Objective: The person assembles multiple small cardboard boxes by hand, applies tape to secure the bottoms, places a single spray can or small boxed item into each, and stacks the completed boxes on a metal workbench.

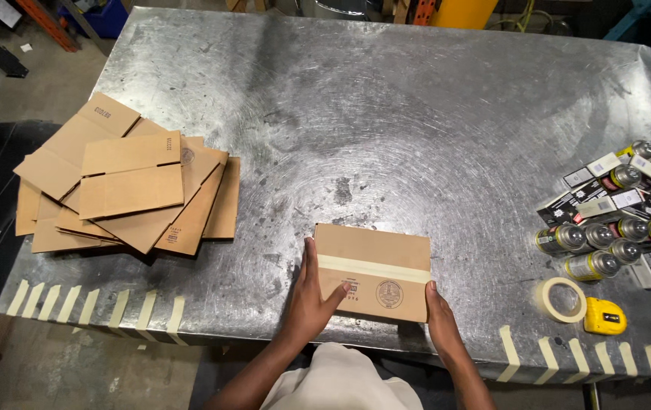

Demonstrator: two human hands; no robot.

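Observation:
A small brown cardboard box (372, 250) stands on the scratched metal table (386, 121) near its front edge, with a strip of pale tape across its top seam. My left hand (312, 292) presses flat against the box's left side, thumb resting on the top. My right hand (439, 319) lies against its right front corner. Both hands clasp the box between them.
A loose pile of flattened cardboard boxes (124, 186) lies at the left. At the right are several metal cans (614, 239) and small dark cartons, a masking tape roll (561, 298) and a yellow tape measure (605, 316). Cut tape strips (90, 306) hang along the front edge.

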